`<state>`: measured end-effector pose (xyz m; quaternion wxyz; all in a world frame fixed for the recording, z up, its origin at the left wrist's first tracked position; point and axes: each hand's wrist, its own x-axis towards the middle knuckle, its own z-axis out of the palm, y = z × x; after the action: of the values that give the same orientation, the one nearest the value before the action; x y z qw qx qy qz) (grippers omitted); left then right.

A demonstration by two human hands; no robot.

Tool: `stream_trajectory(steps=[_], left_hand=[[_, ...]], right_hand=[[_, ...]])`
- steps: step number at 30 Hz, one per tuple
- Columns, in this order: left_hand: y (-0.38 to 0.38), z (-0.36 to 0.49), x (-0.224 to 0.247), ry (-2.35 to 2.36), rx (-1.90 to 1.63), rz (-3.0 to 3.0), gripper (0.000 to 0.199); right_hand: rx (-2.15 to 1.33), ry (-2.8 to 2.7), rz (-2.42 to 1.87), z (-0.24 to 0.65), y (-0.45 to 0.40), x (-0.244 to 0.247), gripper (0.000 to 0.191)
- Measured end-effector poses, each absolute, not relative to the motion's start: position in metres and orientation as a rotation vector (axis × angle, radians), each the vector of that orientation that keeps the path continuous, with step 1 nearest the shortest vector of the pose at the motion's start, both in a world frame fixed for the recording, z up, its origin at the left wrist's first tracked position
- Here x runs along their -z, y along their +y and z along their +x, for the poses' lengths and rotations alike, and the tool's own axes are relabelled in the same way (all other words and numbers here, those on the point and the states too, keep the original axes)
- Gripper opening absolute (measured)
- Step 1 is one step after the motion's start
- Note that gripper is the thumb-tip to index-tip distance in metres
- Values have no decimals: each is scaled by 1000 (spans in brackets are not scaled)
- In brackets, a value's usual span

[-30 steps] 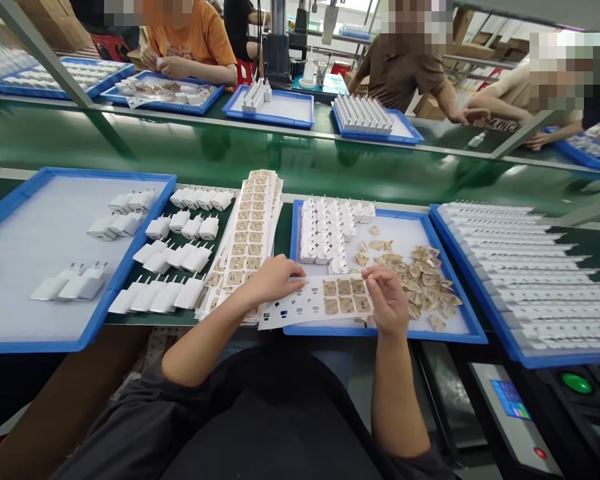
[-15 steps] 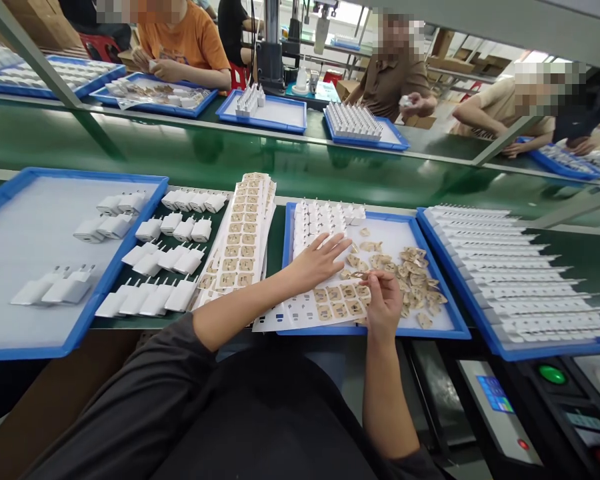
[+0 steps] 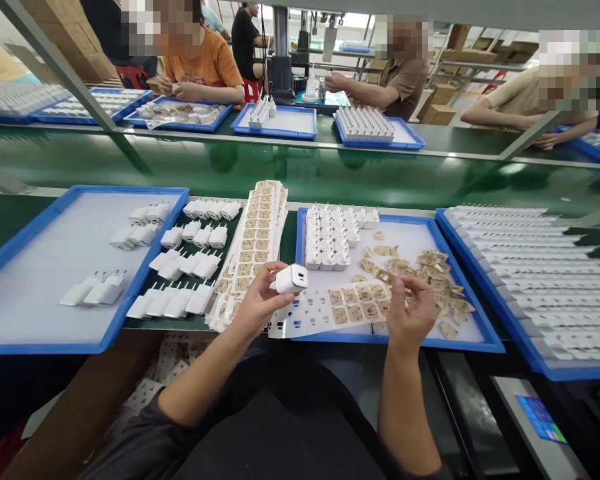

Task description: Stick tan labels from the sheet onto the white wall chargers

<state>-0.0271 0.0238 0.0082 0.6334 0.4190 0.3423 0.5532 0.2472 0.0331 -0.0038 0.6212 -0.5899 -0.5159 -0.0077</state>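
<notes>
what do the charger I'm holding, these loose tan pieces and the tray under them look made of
Charger: probably plastic, smooth white with a soft sheen. Tan pieces: maybe paper or film, slightly shiny, curling. Tray: likely plastic, smooth and evenly blue around the edge.

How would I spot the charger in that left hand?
Find the middle blue tray of the nearest three. At its left side, the left hand holds a white charger. Unlike the plugs in rows further left, it is held aloft, slotted end showing.
</notes>
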Motion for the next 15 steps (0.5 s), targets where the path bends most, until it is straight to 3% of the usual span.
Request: stream_trajectory(steps=[9, 15], left_hand=[[14, -28, -2, 727, -1214, 1265, 41], [9, -24, -2, 897, -1238, 1451, 49]], right_hand=[[-1136, -1243, -765, 166, 0, -30, 6], [-1354, -1081, -710, 144, 5, -17, 5]])
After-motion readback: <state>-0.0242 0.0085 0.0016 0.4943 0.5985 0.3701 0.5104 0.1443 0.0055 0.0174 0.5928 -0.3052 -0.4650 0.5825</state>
